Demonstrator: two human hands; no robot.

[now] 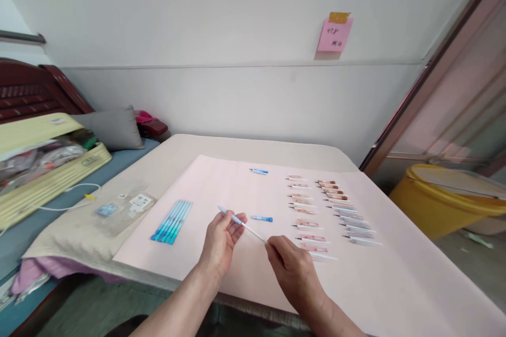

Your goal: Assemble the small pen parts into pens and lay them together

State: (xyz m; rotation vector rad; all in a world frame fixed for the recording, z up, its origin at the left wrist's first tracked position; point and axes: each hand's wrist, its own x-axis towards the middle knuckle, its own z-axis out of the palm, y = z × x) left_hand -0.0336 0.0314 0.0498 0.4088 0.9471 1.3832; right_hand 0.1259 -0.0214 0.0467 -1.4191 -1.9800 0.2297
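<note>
My left hand and my right hand hold one thin pen between them above a pale pink sheet. The left fingers pinch its blue-and-white barrel near the middle. The right fingers pinch the white end. A small blue cap lies just beyond the pen. Another blue piece lies farther back. A bundle of several blue pens lies to the left of my left hand. Two columns of pink and grey pen parts lie to the right.
The sheet covers a beige table. Small packets lie on its left part. A bed with a yellow box and a grey pillow stands at left. A yellow bin stands at right. A pink note sticks on the wall.
</note>
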